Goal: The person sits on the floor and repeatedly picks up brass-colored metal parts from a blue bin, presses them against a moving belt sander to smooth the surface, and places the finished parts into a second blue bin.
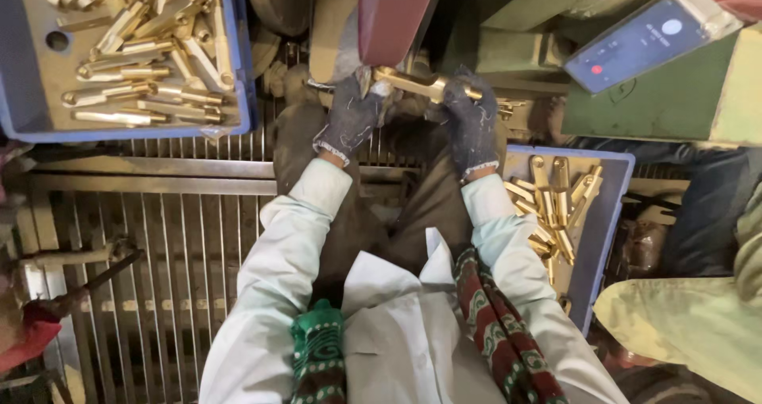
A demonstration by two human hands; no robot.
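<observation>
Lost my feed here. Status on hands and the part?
Left hand and right hand, both gloved, grip one brass part. Part's left end at the dark red belt. Nothing between them.

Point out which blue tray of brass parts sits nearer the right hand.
The tray just below the right hand; the other tray sits far left, top corner.

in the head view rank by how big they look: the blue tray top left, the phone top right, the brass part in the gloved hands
1. Blue tray, largest.
2. Phone.
3. Brass part, smallest, held by the left hand and right hand.
</observation>
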